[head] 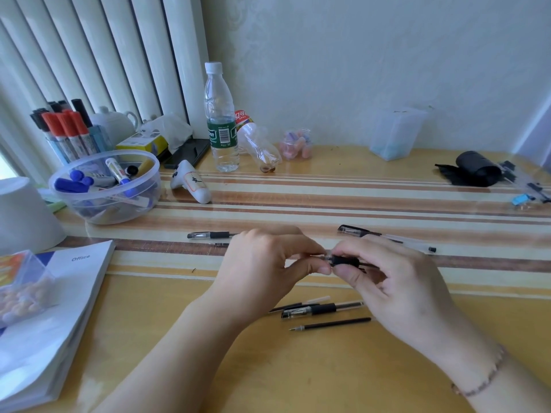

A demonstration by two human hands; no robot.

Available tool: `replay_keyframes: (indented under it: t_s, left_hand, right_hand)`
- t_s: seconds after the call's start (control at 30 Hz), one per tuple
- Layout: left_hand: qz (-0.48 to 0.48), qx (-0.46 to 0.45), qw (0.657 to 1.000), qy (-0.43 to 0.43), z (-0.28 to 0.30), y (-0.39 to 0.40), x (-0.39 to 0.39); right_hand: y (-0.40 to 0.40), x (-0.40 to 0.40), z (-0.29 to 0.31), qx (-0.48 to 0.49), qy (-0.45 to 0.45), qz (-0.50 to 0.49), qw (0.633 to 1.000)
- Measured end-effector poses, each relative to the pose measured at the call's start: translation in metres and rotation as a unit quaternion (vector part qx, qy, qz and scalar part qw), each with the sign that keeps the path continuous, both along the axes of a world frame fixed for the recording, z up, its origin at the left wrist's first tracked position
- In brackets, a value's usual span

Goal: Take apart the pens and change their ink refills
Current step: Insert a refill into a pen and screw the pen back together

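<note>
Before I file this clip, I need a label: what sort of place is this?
Probably a desk in a home or office study corner: a holder of markers, a book marked "Office" and gel pens lie on the wooden tabletop, beside vertical blinds.

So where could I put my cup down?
The bare yellow table between the two forearms, near you, is free. So is the striped stretch between the white holder and the black roll. The left side, around the marker bowl, is crowded.
</note>
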State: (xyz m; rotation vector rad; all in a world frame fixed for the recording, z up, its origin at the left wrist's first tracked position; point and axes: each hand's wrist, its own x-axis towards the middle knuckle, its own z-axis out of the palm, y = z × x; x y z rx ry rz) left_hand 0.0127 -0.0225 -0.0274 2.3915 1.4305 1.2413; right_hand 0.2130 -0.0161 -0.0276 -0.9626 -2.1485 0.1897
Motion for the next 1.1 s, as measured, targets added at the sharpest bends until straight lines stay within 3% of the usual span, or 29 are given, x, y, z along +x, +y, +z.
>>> replay_keyframes:
  t_s: [0.1, 0.3, 0.5, 0.63, 0.9, 1.1]
  left_hand:
    - [0.003, 0.003, 0.999, 0.036, -0.0018, -0.0010, 0.0012]
    - [0.007, -0.010, 0.999, 0.040, -0.0021, 0.0008, -0.0018]
    - [0.009, -0.005, 0.999, 0.039, -0.0004, 0.0002, -0.0036]
    - [0.023, -0.013, 0.999, 0.040, 0.0002, 0.0008, -0.0052]
    - [0.043, -0.007, 0.998, 0.053, 0.0022, 0.0010, -0.0085]
    - [0.002, -0.008, 0.998, 0.063, 0.0003, -0.0012, -0.0041]
  right_hand:
    - [0.0012, 0.0012, 0.0001, 0.012, -0.021, 0.003, 1.000]
    - [-0.0030, 0.0052, -0.0019, -0.123, -0.003, -0.001, 0.992]
    - [-0.0026, 0.0065, 0.0031, -0.093, -0.061, -0.037, 0.993]
    - [-0.0019, 0.0074, 0.0024, -0.131, -0.032, -0.040, 0.990]
    - [-0.0051, 0.0059, 0.0032, -0.122, -0.061, -0.048, 0.990]
    - [-0.0051, 0.0090, 0.0028, -0.104, -0.110, -0.077, 0.985]
